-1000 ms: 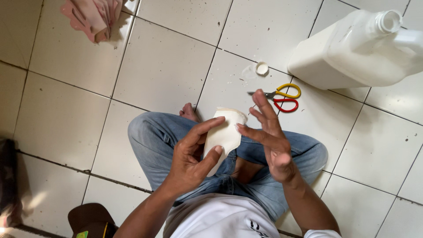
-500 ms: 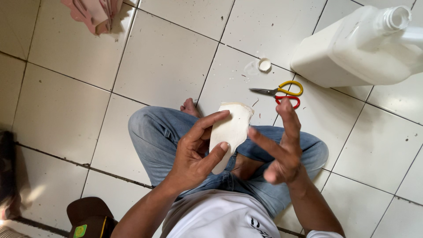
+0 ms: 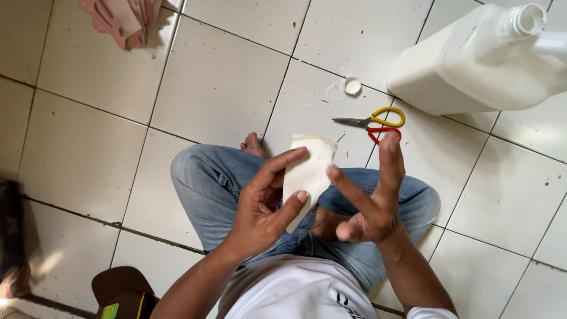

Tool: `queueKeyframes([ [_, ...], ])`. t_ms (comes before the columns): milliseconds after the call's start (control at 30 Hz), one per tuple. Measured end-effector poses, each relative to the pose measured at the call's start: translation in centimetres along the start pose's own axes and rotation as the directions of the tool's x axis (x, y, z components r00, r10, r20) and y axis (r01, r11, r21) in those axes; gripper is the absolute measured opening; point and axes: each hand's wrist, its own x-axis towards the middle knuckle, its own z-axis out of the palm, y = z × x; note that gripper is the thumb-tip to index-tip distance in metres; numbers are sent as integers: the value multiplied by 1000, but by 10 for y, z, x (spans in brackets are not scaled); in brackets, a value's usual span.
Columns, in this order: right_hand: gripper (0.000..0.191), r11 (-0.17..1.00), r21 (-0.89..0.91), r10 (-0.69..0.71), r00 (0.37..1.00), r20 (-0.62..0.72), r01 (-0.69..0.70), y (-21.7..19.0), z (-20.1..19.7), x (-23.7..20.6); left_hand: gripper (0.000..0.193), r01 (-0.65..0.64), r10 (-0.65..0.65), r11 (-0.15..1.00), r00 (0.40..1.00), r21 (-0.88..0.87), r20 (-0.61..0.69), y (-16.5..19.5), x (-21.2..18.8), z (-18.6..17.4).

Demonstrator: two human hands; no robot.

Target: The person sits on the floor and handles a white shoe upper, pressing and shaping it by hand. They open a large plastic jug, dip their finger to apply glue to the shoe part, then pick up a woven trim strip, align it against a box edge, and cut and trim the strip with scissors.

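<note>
A person sits cross-legged on a white tiled floor [image 3: 224,88], seen from above, in blue jeans and a white shirt. Half a second ago the right hand [image 3: 372,201] was a little farther from the folded piece; now its forefinger tip is just beside the piece's right edge, nearly touching, and the fingers stand spread and open, holding nothing. A second ago that hand lay flatter against the piece. The left hand [image 3: 266,201] has kept its grip closed on the cream paper piece [image 3: 308,171] throughout, thumb across the lower front, forefinger along the left side.

The cream paper piece is held above the lap, near the middle of the view. It is off-white, flat and folded, broad and straight across its top edge, narrowing to a point at the bottom, with a thin darker line near the top.

On the floor beyond the knees lie scissors [image 3: 375,122] with one yellow and one red handle, blades closed. Just past them sits a small white cap [image 3: 352,86]. Farther, toward the upper right corner, a large white plastic jug [image 3: 484,59] lies on its side, uncapped. At the far upper left edge is a pink cloth [image 3: 121,20].
</note>
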Motion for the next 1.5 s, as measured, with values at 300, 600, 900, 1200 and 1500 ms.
queueKeyframes([
  [300,48,876,-143,462,886,-20,-460,94,29,-9,38,93,-103,993,985,-74,-139,-8,-1,-14],
  [600,49,788,-411,594,741,314,-458,220,124,-6,36,209,-169,973,936,101,-308,-8,-1,-35],
  [900,44,777,-306,626,728,281,-550,223,117,11,52,73,-71,997,979,8,-189,-14,15,-38],
  [1200,84,546,728,385,895,223,-416,47,34,11,61,93,-87,994,990,53,-113,-3,21,-22],
  [1500,91,962,229,120,985,127,-147,5,12,22,62,58,-56,998,998,28,-39,4,7,-11],
])
